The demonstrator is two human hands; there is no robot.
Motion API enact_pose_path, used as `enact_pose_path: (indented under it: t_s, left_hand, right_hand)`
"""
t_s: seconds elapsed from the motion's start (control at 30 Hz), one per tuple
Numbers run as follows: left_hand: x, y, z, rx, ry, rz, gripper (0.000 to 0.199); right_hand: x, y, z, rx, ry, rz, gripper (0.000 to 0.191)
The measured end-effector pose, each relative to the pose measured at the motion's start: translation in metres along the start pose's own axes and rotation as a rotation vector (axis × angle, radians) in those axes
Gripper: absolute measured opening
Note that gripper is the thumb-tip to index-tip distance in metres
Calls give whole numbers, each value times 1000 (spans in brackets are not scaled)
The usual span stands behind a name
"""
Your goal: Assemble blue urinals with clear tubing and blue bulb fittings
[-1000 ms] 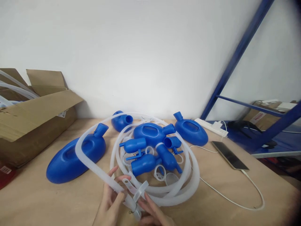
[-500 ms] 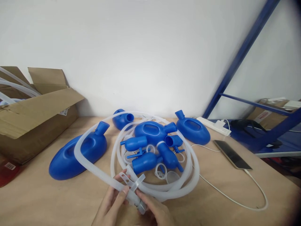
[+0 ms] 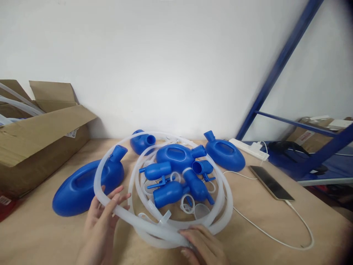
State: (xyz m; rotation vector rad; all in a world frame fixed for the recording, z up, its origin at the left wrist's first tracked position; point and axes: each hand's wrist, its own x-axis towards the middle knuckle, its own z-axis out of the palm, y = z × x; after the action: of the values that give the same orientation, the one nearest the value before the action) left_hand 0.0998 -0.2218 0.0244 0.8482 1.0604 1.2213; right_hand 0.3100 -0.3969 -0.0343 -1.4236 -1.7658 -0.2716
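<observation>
A long translucent white hose (image 3: 143, 223) curves in front of me, its loose loop rising on the left. My left hand (image 3: 103, 217) holds it loosely between the thumb and partly spread fingers. Around the hose's near end, my right hand (image 3: 202, 244) is closed, hiding the tip. Just left of the right hand, a clear plastic clip (image 3: 165, 217) sits by the coil. Inside the coil lie a blue handled bottle (image 3: 171, 156), several blue spouted cups (image 3: 168, 193) and clear rings (image 3: 188, 203). A larger blue bottle (image 3: 82, 184) rests beyond my left hand.
An open cardboard box (image 3: 46, 136) with more hoses stands at left, near a red object (image 3: 8, 206). Farther back are a blue bottle (image 3: 142, 141) and another blue bottle (image 3: 224, 154). A phone (image 3: 271, 182), its cable (image 3: 275, 232) and a power strip (image 3: 249, 149) lie right.
My left hand has moved left along the hose with its fingers spreading. The right hand has shifted right with the hose end, away from the clip.
</observation>
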Motion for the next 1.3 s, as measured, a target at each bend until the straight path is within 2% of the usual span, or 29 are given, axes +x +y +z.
enact_pose_path:
  t_s: [0.07, 0.13, 0.3, 0.47, 0.67, 0.9, 1.03, 1.13, 1.23, 1.3]
  left_hand:
    - [11, 13, 2, 61, -48, 28, 62]
    - [18, 23, 8, 131, -130, 67, 60]
    - [18, 42, 34, 269, -364, 103, 81]
    - [24, 34, 45, 450, -417, 76, 91]
    - [44, 10, 26, 783, -338, 180, 90]
    - [65, 5, -8, 1180, -297, 348, 90]
    - [70, -10, -22, 1230, -347, 390, 86]
    - [70, -24, -29, 1213, -374, 450, 80]
    - [63, -29, -38, 1190, -382, 640, 66]
    - [55, -26, -46, 1185, -475, 793, 57]
  right_hand:
    - [1, 9, -9, -102, 17, -48, 21]
    - [-1, 16, -11, -180, 38, -64, 20]
    - [-14, 25, 3, -164, 75, -31, 19]
    - [-27, 30, 4, -45, 128, 67, 25]
    - [-30, 31, -2, 15, 100, 68, 27]
    - [-19, 20, -7, 95, 46, 100, 17]
    - [-7, 11, -4, 55, 22, 70, 16]
    - [2, 8, 1, -16, 70, -5, 26]
    - [8, 10, 0, -145, 65, -116, 45]
    - [11, 14, -4, -244, 0, -194, 50]
